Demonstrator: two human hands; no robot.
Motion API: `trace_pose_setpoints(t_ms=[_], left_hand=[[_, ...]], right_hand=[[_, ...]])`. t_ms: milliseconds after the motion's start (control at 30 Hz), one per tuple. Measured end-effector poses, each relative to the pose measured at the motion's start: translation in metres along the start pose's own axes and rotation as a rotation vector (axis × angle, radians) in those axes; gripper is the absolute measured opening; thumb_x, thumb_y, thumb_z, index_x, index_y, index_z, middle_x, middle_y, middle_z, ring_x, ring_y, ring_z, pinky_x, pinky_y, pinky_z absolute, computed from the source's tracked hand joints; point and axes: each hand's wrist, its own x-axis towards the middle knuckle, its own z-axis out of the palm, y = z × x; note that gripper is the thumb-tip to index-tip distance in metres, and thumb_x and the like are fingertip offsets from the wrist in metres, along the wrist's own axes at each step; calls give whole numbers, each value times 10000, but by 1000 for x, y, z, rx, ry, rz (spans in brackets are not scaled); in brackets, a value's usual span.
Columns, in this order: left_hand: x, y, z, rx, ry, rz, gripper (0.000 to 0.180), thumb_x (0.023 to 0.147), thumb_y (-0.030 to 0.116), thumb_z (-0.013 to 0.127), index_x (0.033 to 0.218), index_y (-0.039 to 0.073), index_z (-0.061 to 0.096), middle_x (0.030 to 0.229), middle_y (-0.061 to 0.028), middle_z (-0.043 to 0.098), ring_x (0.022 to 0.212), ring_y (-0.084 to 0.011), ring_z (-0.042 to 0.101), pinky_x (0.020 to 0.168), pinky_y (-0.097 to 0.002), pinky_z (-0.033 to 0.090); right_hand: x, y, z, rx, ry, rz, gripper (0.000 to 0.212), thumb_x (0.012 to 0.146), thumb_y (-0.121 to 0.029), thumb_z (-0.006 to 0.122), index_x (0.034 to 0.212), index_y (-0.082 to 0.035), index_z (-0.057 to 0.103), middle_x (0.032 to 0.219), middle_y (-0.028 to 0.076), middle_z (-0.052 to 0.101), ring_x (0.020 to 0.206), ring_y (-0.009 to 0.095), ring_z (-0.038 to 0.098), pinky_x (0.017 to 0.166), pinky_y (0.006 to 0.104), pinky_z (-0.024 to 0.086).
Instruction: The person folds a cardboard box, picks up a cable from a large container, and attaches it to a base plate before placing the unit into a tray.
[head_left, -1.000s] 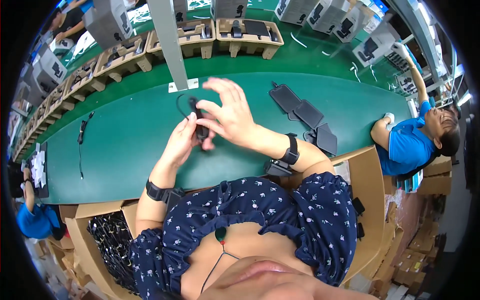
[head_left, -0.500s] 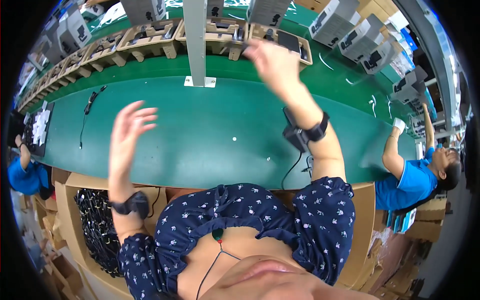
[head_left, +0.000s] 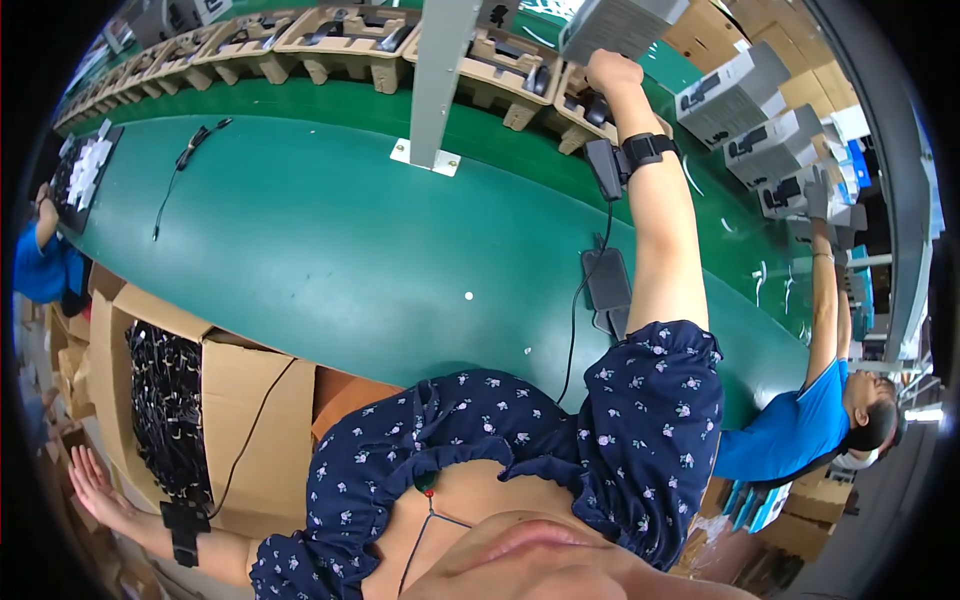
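My right hand (head_left: 613,72) reaches to the far right, over a brown moulded tray (head_left: 572,125) and against the lower edge of a grey box (head_left: 620,28). Its fingers are curled; whether something is in them is hidden. A rounded black part (head_left: 597,110) sits in that tray below the hand. Off to the lower left, my left hand (head_left: 98,487) is open, fingers stretched and holding nothing. It is beside a carton (head_left: 118,400) full of bundled black cables (head_left: 165,400). Both wrists carry strapped black devices.
More trays (head_left: 340,45) with black parts line the green belt behind a metal post (head_left: 440,90). On the green table (head_left: 330,250) lie a black cable (head_left: 187,150) and a black phone-like slab (head_left: 607,280). A co-worker in blue (head_left: 800,425) reaches toward boxes at right; another sleeve shows left.
My left hand has swung from above the table down to the lower left, beside the carton. My right hand has moved right along the trays to the grey box. The view has turned.
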Motion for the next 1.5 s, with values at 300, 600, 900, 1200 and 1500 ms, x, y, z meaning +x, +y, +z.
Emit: trace_pose_setpoints(t_ms=[300,600,900,1200,1500], left_hand=[[4,-114,-51,-52,26,-266,407,930,235,422,1196,-70,466,1251,-221,483,1154,-289,495,996,-353,390],[52,-257,-127,474,379,-525,260,740,112,571,962,-12,626,793,-131,636,728,-213,632,613,-314,523],[17,-167,-58,1377,4,-555,791,740,655,530,1280,81,451,1236,-172,509,1190,-337,436,993,-562,276],[20,-133,-55,1457,-726,-631,1225,558,781,590,1392,-11,167,1318,-293,344,1240,-409,329,993,-562,257],[-11,-157,-76,1538,-565,-347,1223,508,499,811,1408,50,115,1368,-296,253,1238,-412,328,950,-560,337]], right_hand=[[9,-21,45,85,94,69,410,892,-307,409,1204,-55,497,1077,264,581,980,369,602,821,483,482],[-21,1,47,182,337,-86,409,893,-334,436,910,58,549,850,252,618,759,397,623,649,463,511],[-85,-84,-26,417,720,-280,395,861,-327,514,1114,-27,559,1019,186,609,911,363,588,762,425,457],[-210,-184,-84,1025,958,-305,217,907,-138,512,1049,12,578,946,144,594,863,239,591,744,336,474],[-260,-274,-82,1103,480,-901,142,872,2,524,996,-9,593,878,49,545,710,130,470,590,243,370]])
